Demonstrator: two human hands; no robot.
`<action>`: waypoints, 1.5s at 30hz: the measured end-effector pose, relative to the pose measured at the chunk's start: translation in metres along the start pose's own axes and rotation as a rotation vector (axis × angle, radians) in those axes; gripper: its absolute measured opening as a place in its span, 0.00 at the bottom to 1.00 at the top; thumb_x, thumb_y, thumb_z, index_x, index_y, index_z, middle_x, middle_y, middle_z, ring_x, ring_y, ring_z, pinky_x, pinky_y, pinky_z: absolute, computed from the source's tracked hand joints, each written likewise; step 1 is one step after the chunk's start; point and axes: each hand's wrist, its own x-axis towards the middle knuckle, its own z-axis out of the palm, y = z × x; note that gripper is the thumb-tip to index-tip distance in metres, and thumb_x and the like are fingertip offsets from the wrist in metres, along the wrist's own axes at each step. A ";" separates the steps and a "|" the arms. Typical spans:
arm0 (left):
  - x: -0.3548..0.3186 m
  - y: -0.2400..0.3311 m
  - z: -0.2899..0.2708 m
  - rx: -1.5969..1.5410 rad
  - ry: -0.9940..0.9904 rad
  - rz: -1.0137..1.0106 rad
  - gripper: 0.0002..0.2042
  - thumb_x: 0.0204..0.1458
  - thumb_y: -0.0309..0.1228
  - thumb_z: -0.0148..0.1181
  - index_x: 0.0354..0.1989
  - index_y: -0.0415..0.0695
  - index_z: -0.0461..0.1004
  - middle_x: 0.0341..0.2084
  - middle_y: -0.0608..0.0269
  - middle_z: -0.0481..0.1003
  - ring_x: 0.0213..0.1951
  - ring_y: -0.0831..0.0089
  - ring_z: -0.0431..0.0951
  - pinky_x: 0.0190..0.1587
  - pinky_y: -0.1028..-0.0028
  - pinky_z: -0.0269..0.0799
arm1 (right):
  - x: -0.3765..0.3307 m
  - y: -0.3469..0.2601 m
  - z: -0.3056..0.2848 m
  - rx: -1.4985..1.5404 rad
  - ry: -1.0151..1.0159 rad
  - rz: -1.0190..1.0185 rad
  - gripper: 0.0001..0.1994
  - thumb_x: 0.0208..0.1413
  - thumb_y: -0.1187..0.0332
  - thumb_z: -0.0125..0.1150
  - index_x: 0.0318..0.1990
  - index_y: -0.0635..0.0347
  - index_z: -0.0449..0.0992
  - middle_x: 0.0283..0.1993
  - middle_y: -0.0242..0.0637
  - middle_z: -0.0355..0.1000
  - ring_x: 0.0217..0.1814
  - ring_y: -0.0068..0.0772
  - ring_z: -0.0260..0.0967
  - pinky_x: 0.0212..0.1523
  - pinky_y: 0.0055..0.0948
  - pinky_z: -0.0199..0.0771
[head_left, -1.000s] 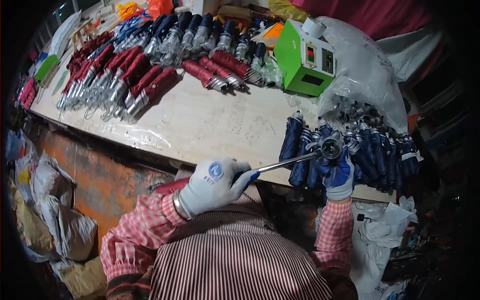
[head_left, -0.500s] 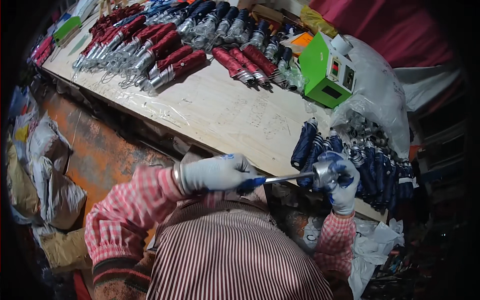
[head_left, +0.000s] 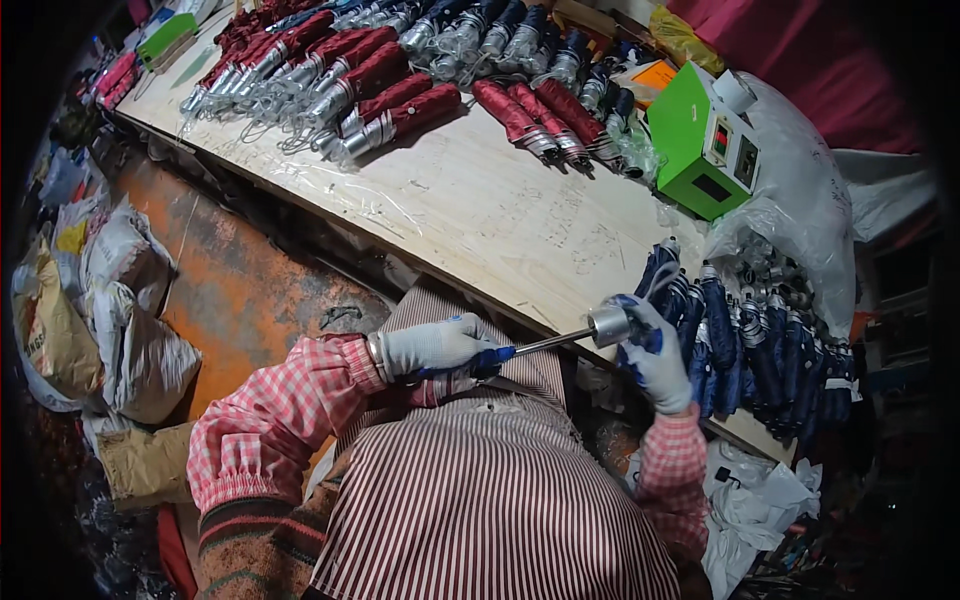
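Observation:
In front of my striped apron I hold an umbrella by both ends of its bare metal shaft (head_left: 553, 342). My left hand (head_left: 435, 348), in a white glove with blue fingers, is closed around the end toward my body; the glove hides most of that part. My right hand (head_left: 655, 360), gloved alike, is closed on the wide silver handle (head_left: 611, 325). A pale cord loop (head_left: 662, 278) rises above the right fingers. Just beyond that hand, a bunch of folded navy umbrellas (head_left: 775, 345) lies at the table's right end.
Rows of folded maroon umbrellas (head_left: 370, 85) with silver handles cover the far side of the wooden table (head_left: 480, 210). A green box device (head_left: 700, 145) stands at right beside a large clear plastic sack (head_left: 800, 170). Stuffed white sacks (head_left: 135, 330) sit on the orange floor at left.
The view has shifted, so the table sits further right and up. My right hand and the silver handle have lowered and tilted; a cord loop now shows above the fingers. Both hands keep their hold.

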 end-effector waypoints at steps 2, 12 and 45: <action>-0.007 0.029 -0.012 -0.010 -0.034 -0.147 0.26 0.73 0.52 0.53 0.46 0.41 0.88 0.25 0.63 0.82 0.25 0.73 0.80 0.32 0.72 0.81 | 0.004 0.020 0.000 -0.141 -0.067 -0.020 0.16 0.70 0.62 0.62 0.51 0.69 0.84 0.43 0.39 0.82 0.39 0.27 0.72 0.43 0.25 0.73; -0.047 -0.022 -0.026 -0.376 -0.081 0.188 0.17 0.72 0.39 0.56 0.47 0.39 0.87 0.33 0.66 0.83 0.33 0.73 0.76 0.44 0.71 0.76 | -0.019 -0.065 0.003 -1.196 -0.073 -0.849 0.36 0.56 0.47 0.72 0.67 0.62 0.76 0.71 0.53 0.72 0.68 0.59 0.72 0.69 0.51 0.76; -0.073 0.006 0.000 0.854 0.356 0.165 0.17 0.67 0.42 0.57 0.35 0.41 0.85 0.27 0.55 0.85 0.27 0.62 0.80 0.35 0.62 0.79 | 0.056 0.034 0.140 -0.024 -0.371 -0.878 0.19 0.51 0.70 0.77 0.52 0.55 0.87 0.38 0.44 0.82 0.39 0.46 0.79 0.46 0.43 0.83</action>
